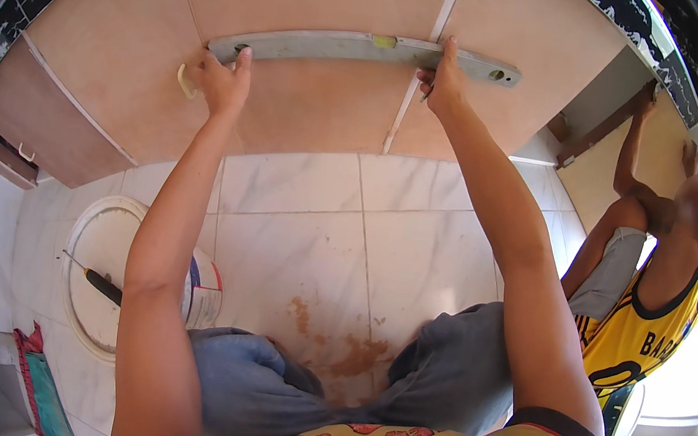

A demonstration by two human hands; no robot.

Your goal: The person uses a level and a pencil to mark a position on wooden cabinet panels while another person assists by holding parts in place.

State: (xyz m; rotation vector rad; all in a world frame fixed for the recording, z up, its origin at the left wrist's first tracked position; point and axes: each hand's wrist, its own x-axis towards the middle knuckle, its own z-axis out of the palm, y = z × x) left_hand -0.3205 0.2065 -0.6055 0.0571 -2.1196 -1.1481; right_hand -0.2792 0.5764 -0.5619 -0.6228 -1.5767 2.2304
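Note:
A long grey spirit level (326, 47) lies roughly level across the faces of the light brown cabinet doors (319, 110), with a yellow-green vial at its upper middle. My left hand (225, 81) grips its left end, the thumb over the bar near a round hole. Close to those fingers is a cream door handle (185, 81). Further right, my right hand (446, 80) grips the bar, its thumb pointing up across the front. Below the bar, something thin and dark shows by the right fingers, too small to name. The bar crosses a pale gap between two doors.
On the left stands a white bucket (205, 288) with a lid, a black-handled screwdriver (103, 285) lying on it. A person in a yellow jersey (660, 309) crouches at right, hands at an open cabinet door (626, 165). Brown stains mark the tiled floor (277, 235).

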